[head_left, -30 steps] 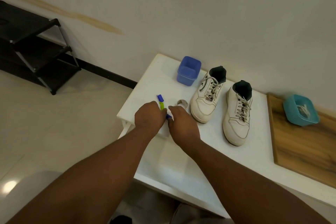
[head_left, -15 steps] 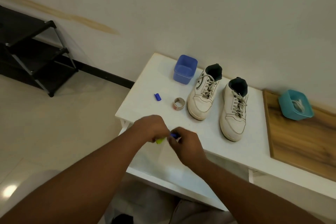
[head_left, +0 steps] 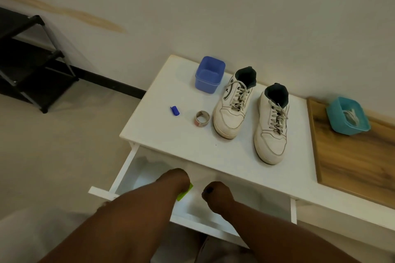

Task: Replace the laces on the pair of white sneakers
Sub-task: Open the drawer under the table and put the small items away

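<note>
White laminate covers the table [head_left: 213, 156] that fills the middle of the frame, with a drawer [head_left: 128, 168] pulled out from its front edge toward the bottom. At the right edge lies a wood-grain board [head_left: 352, 160], and a black shelf rack [head_left: 27, 64] stands on the floor at the upper left. The pair of white sneakers sits side by side on the tabletop, right of centre, toes toward the lower frame: the left sneaker [head_left: 230, 113] in the picture and the right sneaker [head_left: 270, 134] beside it, both still threaded with greyish laces [head_left: 275, 117]. Both hands are well below the shoes, over the open drawer, touching neither. The left hand [head_left: 175, 181] is curled around a lime-green object [head_left: 184, 193], only a corner of which shows under the fingers. The right hand [head_left: 218, 196] is also curled, and something dark blue shows at its fingertips; what it is and whether it is gripped I cannot tell. A blue square container [head_left: 209, 74] stands at the table's far side, just left of the sneakers, and a teal bin [head_left: 347, 116] with pale laces inside rests on the board's upper end. Near the left sneaker's toe lies a small roll of tape [head_left: 202, 118], and left of it a small blue cap [head_left: 174, 110].
</note>
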A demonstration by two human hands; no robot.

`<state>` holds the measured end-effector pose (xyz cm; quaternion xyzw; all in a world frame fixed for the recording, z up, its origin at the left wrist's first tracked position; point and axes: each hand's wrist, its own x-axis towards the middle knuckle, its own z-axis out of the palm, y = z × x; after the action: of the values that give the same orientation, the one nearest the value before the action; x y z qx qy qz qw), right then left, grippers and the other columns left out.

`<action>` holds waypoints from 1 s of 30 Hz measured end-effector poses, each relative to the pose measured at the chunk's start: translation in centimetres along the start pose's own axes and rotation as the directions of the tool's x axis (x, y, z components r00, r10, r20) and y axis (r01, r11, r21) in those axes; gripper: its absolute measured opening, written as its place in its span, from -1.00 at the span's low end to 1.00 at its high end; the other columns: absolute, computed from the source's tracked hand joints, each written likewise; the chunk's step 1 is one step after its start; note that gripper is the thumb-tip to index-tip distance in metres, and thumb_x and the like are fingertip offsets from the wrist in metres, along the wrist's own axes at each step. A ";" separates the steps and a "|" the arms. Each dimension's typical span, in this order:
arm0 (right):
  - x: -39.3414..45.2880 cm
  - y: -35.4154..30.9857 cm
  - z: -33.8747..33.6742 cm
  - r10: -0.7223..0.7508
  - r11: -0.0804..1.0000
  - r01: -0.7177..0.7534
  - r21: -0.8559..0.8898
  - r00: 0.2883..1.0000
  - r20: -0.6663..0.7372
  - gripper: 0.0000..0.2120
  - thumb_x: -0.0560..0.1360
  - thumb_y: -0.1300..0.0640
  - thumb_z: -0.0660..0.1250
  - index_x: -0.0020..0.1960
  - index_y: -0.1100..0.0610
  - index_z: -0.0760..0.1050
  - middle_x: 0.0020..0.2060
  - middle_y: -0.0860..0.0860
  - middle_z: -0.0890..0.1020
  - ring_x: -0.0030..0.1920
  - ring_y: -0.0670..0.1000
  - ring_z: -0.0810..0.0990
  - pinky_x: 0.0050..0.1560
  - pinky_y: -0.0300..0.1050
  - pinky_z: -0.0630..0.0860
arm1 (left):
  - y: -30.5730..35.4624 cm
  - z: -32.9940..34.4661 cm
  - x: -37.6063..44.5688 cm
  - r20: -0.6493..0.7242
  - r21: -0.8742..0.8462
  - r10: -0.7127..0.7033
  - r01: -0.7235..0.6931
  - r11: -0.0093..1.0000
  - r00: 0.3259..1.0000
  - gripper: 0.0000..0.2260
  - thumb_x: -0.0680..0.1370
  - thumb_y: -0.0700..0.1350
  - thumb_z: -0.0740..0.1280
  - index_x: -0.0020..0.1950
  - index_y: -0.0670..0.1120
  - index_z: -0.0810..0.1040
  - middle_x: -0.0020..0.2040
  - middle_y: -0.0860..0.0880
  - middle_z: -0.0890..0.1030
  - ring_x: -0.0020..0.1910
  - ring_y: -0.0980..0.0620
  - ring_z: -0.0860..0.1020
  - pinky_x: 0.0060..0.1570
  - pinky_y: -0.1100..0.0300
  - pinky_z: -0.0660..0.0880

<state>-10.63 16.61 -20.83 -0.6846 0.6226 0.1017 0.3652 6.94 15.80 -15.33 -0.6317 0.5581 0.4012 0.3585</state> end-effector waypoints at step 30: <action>-3.6 -13.3 -14.8 -0.620 0.782 0.465 -0.415 0.644 -0.447 -0.64 0.61 0.04 0.29 0.40 0.01 0.43 0.41 -0.01 0.43 0.05 0.06 0.64 -0.14 -0.12 0.54 | -8.5 -14.1 -9.7 -0.845 -0.266 -0.129 -0.199 0.943 0.519 -0.68 0.58 0.05 0.38 0.25 -0.09 0.54 0.13 -0.07 0.60 0.03 -0.07 0.59 -0.01 0.09 0.55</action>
<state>-3.73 9.58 -3.16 -0.8806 0.4453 -0.1379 0.0847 16.30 8.18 -0.52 -0.7854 0.5988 0.1344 -0.0811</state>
